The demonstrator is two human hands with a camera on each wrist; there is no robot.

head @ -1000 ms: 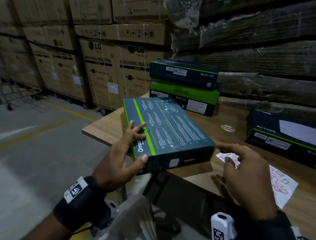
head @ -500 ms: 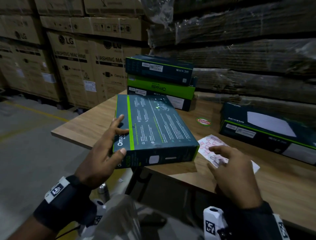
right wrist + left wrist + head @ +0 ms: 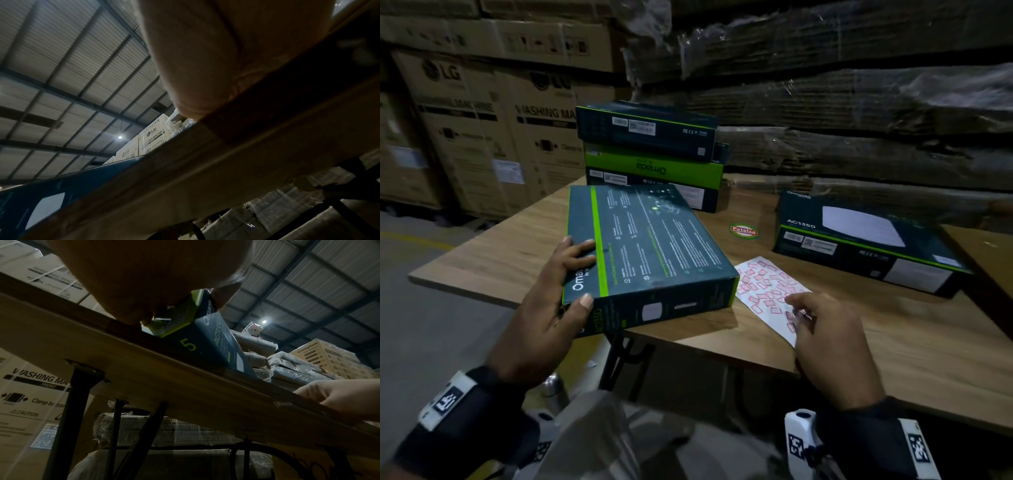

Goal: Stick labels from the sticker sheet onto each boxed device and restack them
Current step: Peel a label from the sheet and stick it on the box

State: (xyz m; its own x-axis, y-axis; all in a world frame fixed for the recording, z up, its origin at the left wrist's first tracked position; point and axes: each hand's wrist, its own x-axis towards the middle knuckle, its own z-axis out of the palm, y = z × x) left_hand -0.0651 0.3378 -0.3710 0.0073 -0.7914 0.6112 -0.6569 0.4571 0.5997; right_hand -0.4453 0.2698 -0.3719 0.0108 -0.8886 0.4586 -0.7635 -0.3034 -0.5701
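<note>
A flat, dark Omada device box (image 3: 643, 253) with a bright green stripe is seen at the centre left of the head view, lying on the wooden tabletop (image 3: 914, 335) with its near corner overhanging the edge. That corner is gripped by the left hand (image 3: 551, 308): the fingers are laid on the printed top face and the thumb is curled against the near side panel, so the grip is closed round the box corner. The box is judged to be stiff printed cardboard, light for its size and smooth enough to slide, so it is best held at a corner or along two opposite edges rather than by its broad faces. Just right of it lies the white sticker sheet (image 3: 763, 284), thin and floppy, covered with small red-outlined labels. The right hand (image 3: 828, 342) is held over the sheet's near end; whether a label is pinched cannot be told, since the fingertips are blurred. A stack of three boxes (image 3: 650, 154) stands at the upper centre, and another box marked AC1350 (image 3: 866, 240) lies at the right. A round red and green sticker (image 3: 743, 231) is stuck to the tabletop between them.
</note>
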